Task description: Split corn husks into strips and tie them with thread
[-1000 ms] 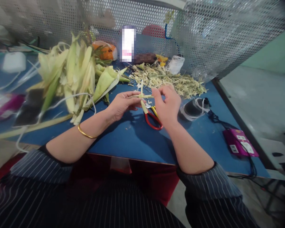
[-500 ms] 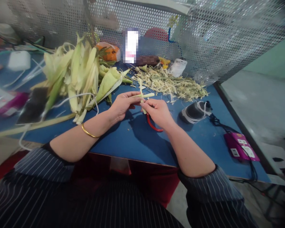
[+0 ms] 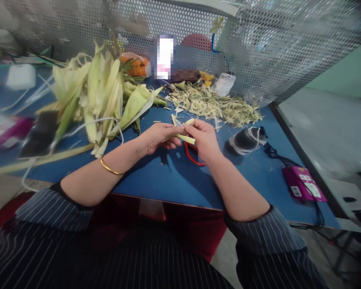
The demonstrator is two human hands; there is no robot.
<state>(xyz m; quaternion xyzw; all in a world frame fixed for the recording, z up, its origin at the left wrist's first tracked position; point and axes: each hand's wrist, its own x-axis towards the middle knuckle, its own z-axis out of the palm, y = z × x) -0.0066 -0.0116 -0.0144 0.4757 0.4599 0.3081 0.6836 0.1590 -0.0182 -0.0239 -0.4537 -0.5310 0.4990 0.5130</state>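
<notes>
Both my hands meet over the blue table (image 3: 156, 176), pinching narrow pale-green leaf strips (image 3: 186, 138) that cross each other. My left hand (image 3: 158, 137) grips them from the left, a gold bangle on its wrist. My right hand (image 3: 203, 138) is closed on the strips from the right. Red-handled scissors (image 3: 192, 156) lie on the table just under my right hand, partly hidden by it.
A heap of green-yellow leaves (image 3: 99, 92) lies at left, shredded leaf scraps (image 3: 216, 104) at the back. A black device with a white cord (image 3: 243, 140), a magenta power strip (image 3: 302, 182) and a phone (image 3: 40, 134) are on the table. Perforated metal screens (image 3: 273, 44) stand behind.
The crossed strips have been turned and folded down between my fingers. My right hand moved left and lower to meet the left, and both hands sank a little toward the table.
</notes>
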